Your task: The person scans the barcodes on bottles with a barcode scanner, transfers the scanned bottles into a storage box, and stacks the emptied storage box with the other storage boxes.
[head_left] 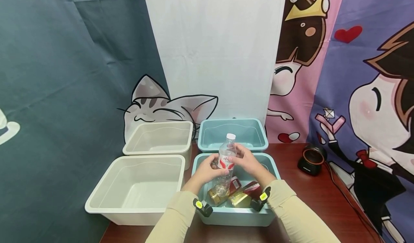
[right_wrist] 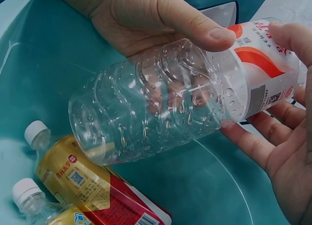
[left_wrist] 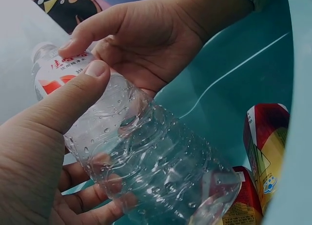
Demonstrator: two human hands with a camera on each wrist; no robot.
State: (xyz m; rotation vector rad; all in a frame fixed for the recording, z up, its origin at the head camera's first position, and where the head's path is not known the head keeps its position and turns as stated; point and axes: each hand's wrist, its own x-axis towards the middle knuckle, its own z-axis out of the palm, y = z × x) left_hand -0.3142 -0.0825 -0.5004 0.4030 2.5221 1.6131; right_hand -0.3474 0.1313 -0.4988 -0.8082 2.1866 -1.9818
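A clear, ribbed plastic water bottle point(head_left: 225, 161) with a white cap and a red-and-white label is tilted above the front blue bin point(head_left: 237, 219). Around its body, my left hand point(head_left: 206, 173) grips with the thumb at the label's lower edge. My right hand point(head_left: 249, 161) holds it near the label, thumb on one side and fingers on the other. Droplets cling to the bottle's clear wall point(left_wrist: 161, 152). Beneath it in the bin lie gold-and-red packages point(head_left: 240, 200). Two of these have white caps, and one is a gold-and-red bottle point(right_wrist: 80, 171).
Behind the front blue bin stands another blue bin point(head_left: 202, 138). To the left are a front cream bin point(head_left: 136, 210) and a back cream bin point(head_left: 158, 152). A black round device point(head_left: 312, 160) with a cable sits on the brown table point(head_left: 288, 200) at right. A printed curtain hangs behind.
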